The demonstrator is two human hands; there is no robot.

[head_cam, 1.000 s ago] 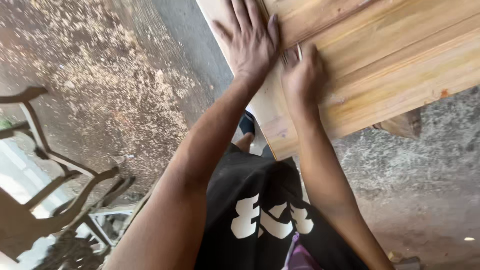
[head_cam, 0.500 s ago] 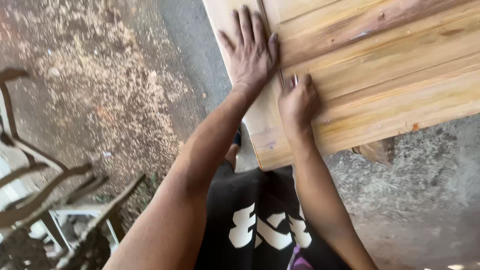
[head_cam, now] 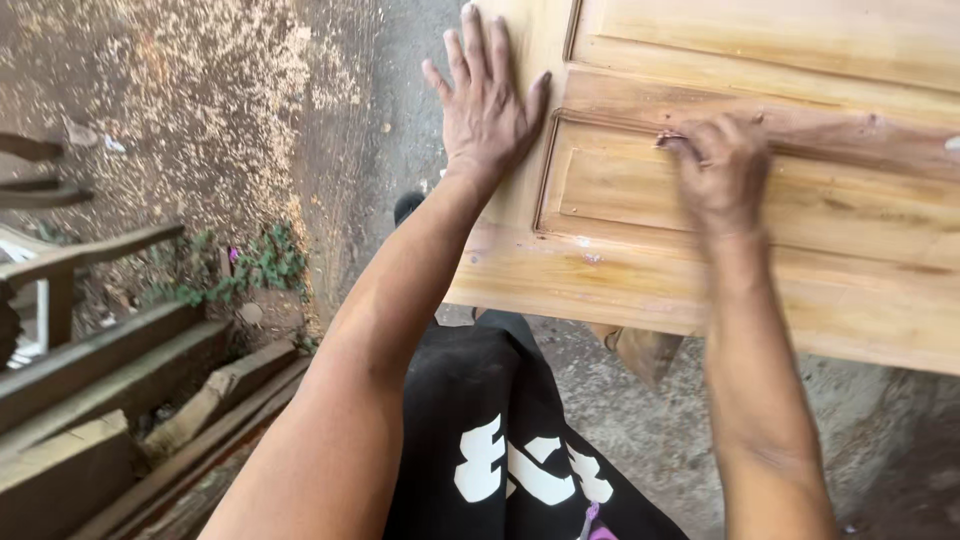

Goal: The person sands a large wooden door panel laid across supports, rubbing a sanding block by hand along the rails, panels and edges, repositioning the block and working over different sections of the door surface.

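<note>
A pale wooden panelled door [head_cam: 620,270] lies flat, raised off the ground. My left hand [head_cam: 487,100] rests flat on its left stile, fingers spread. My right hand [head_cam: 722,172] is curled on the moulded groove at the top edge of a recessed panel, fingertips pinched around a small piece of what looks like sandpaper; the hand is blurred. Both forearms reach forward from the bottom of the view.
Sawdust covers the ground [head_cam: 200,90] to the left. Weathered wooden planks and a frame [head_cam: 100,350] lie at lower left, with small weeds [head_cam: 255,265] beside them. A wooden support block [head_cam: 645,350] shows under the door. My black garment [head_cam: 500,440] fills the bottom centre.
My right hand has slid to the right along the panel groove. My left hand stays flat on the stile. The view has shifted, so the door looks closer.
</note>
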